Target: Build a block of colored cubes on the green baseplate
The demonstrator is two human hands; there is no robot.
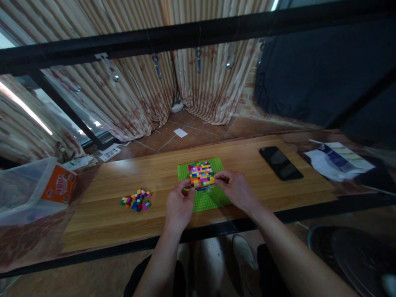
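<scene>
A block of many-coloured toy bricks (201, 174) stands on a green studded baseplate (206, 203) in the middle of the wooden table. My left hand (181, 203) is at the block's near left corner, fingers curled in; whether a small brick sits between the fingertips I cannot make out. At the block's right side is my right hand (236, 187), thumb and forefinger pinched against its edge near a yellow brick. To the left of the baseplate lies a loose heap of small coloured bricks (136, 200).
A black phone (281, 163) lies at the table's right. Beyond that end are a crumpled white and blue packet (340, 161) and a dark round lid (355, 255) lower down. A clear plastic box (27, 192) with an orange label stands off the left end. Curtains hang behind the table (102, 222).
</scene>
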